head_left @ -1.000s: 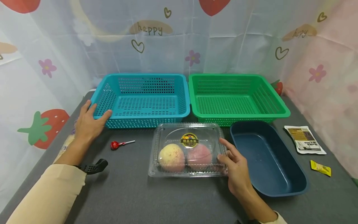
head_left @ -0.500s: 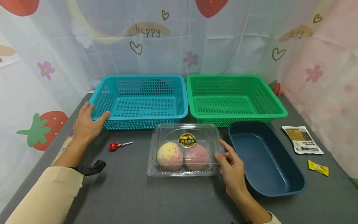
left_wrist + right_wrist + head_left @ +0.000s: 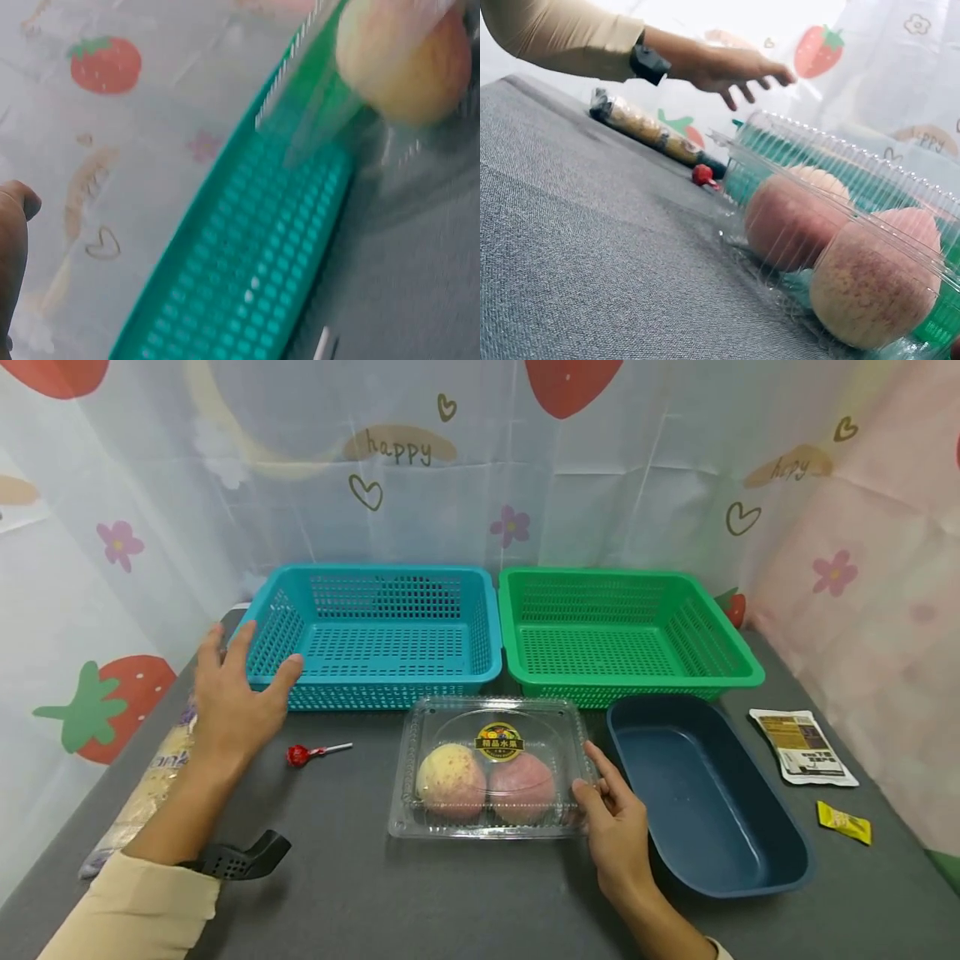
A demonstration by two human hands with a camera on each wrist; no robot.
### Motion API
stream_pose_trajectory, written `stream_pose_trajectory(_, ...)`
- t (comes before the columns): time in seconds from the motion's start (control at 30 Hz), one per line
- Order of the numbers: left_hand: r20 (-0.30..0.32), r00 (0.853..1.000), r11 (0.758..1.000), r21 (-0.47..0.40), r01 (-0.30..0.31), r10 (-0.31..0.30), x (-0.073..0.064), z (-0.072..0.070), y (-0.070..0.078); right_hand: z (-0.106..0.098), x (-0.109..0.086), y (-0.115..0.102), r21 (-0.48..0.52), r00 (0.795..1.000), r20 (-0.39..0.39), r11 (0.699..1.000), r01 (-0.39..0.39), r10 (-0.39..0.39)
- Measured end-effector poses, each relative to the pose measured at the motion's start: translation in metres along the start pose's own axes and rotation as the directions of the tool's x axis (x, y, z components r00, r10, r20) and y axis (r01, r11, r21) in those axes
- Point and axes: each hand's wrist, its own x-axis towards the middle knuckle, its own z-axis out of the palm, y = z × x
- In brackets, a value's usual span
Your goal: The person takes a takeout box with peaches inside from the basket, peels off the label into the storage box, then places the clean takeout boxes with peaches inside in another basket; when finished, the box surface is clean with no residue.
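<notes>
The fingers point(image 3: 238, 652) of the left hand point(image 3: 242, 714) are spread wide and grip nothing; they lie over the near left corner of the blue basket point(image 3: 375, 682), and the right wrist view suggests they hang in the air, though I cannot say whether any part brushes the rim. The right hand point(image 3: 621, 827) has its thumb on the edge of the clear box point(image 3: 536, 718) and its other fingers bent at the box's right side, so it seems to pinch that end; the lower fingertips are hidden. The step in hand looks like taking hold of the box, with one side held and the other free. The next move, as I judge it, calls for a firm hold low on the rim, and perhaps the left hand at the opposite end, since thin plastic held from one side may flex or tip. The box is on the near side of the blue and green baskets point(image 3: 637, 682), just left of the dark tub point(image 3: 697, 814). It is see-through, ridged along its edges and closed, with a black and gold sticker point(image 3: 499, 742) on the lid. Inside, a yellowish peach point(image 3: 452, 781) and a pinker peach point(image 3: 522, 789) sit side by side.
</notes>
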Motion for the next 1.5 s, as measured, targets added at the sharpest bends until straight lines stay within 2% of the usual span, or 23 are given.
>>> stream_pose_trajectory(0.23,0.015,0.999,0.998,-0.056,-0.029,0.03,-0.011,-0.002,0.019,0.001,-0.002,0.001,0.006,1.0,0.004,1.0,-0.02,0.02)
stream_pose_trajectory(0.37,0.027,0.996,0.988,-0.132,-0.08,0.084,-0.019,0.001,0.025,0.001,-0.003,0.001,-0.001,1.0,-0.002,1.0,-0.018,0.018)
stream_pose_trajectory(0.5,0.067,0.989,0.973,-0.198,-0.117,0.132,-0.029,0.008,0.029,0.0,-0.003,0.001,-0.004,1.0,-0.003,1.0,-0.01,0.01)
stream_pose_trajectory(0.7,0.125,0.982,0.969,-0.223,-0.11,0.141,-0.041,0.019,0.034,0.001,-0.003,0.0,0.003,1.0,-0.003,1.0,-0.001,0.001)
stream_pose_trajectory(0.97,0.171,0.974,0.957,-0.272,-0.097,0.148,-0.05,0.027,0.036,0.001,-0.003,0.0,0.023,1.0,-0.011,1.0,-0.006,0.006)
stream_pose_trajectory(1.13,0.247,0.957,0.946,-0.315,-0.07,0.153,-0.055,0.037,0.035,0.001,-0.003,0.001,0.036,1.0,-0.015,0.999,-0.009,0.01)
stream_pose_trajectory(1.3,0.332,0.93,0.944,-0.327,-0.042,0.157,-0.061,0.05,0.036,0.002,-0.003,0.002,0.04,1.0,-0.014,0.999,-0.012,0.012)
stream_pose_trajectory(1.5,0.399,0.902,0.945,-0.326,-0.03,0.166,-0.065,0.06,0.037,0.002,-0.002,0.001,0.044,1.0,0.0,0.999,-0.017,0.017)
